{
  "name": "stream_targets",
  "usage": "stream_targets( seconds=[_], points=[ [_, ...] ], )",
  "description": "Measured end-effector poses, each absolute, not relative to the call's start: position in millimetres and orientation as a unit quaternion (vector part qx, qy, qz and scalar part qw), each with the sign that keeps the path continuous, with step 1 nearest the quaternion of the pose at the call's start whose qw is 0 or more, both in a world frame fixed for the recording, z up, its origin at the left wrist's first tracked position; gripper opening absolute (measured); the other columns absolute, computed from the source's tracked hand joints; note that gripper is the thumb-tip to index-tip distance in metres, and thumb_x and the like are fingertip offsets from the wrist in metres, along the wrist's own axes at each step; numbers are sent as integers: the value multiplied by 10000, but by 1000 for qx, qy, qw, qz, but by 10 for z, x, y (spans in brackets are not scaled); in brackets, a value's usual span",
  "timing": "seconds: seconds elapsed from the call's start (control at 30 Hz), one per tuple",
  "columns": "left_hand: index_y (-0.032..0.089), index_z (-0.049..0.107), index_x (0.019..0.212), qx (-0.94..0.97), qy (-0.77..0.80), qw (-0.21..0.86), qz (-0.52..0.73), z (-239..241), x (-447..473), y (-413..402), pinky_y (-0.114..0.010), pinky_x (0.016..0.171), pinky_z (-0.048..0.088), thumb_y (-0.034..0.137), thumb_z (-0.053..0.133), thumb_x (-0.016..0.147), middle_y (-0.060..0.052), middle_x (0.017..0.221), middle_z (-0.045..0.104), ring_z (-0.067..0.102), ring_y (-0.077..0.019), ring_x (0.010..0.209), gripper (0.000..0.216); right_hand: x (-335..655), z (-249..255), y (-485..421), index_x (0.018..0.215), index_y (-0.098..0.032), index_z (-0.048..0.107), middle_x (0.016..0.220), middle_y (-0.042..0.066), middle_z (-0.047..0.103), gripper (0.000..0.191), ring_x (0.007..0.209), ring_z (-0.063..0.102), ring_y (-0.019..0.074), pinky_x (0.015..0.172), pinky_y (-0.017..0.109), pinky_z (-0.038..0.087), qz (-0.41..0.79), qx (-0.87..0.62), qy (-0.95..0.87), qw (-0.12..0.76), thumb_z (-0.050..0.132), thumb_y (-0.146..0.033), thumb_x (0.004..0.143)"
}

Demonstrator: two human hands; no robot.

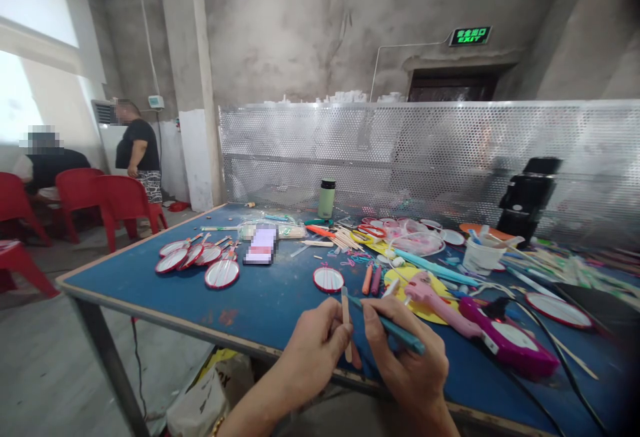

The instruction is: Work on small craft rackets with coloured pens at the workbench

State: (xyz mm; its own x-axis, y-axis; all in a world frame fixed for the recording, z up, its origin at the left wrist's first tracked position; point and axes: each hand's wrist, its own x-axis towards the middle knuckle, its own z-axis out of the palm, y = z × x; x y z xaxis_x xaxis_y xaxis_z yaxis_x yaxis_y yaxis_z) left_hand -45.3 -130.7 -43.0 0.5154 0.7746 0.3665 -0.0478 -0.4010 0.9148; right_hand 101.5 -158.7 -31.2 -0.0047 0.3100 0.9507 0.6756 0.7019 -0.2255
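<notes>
Wooden stick (345, 304): upright between the hands, near the tabletop (270, 300) edge. Left hand (320, 337) pinches it between thumb and fingers, top end free, likely to leave room for the tool. Right hand (406, 352) grips a teal pen-like tool (403, 334) like a pen, probably for fine control; tip at the stick's top, contact can't tell. Just beyond the hands: red-rimmed disc (329, 279), flat, probably within easy reach. Right of right hand: pink glue gun (443, 305), handle toward the right. Well left of left hand: phone (260, 245), then red-rimmed discs with sticks (193, 256), grouped, perhaps to keep workspace free.
</notes>
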Motion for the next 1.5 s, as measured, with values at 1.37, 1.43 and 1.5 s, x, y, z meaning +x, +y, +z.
stream_targets(
  seconds=[1.37,1.43,1.5],
  points=[
    [187,539,861,727,263,471,424,-464,-434,-1290,-239,637,436,285,483,942,0,671,656,616,-152,637,140,1007,-315,-1565,886,-212,655,709,-11,690,123,604,650,107,614,210,513,-163,-351,-694,607,597,-103,885],
    [189,538,858,725,266,475,422,-462,-432,-1293,-239,645,440,282,482,942,3,672,658,618,-151,644,137,1009,-318,-1573,890,-211,652,716,-14,688,127,620,655,104,626,203,512,-165,-347,-694,609,601,-95,884],
    [191,534,850,721,265,479,425,-467,-430,-1294,-237,640,440,283,483,942,5,671,654,614,-149,641,139,1013,-325,-1579,894,-210,649,706,-20,677,131,620,651,99,634,198,508,-157,-349,-702,601,599,-89,886]
  ],
)
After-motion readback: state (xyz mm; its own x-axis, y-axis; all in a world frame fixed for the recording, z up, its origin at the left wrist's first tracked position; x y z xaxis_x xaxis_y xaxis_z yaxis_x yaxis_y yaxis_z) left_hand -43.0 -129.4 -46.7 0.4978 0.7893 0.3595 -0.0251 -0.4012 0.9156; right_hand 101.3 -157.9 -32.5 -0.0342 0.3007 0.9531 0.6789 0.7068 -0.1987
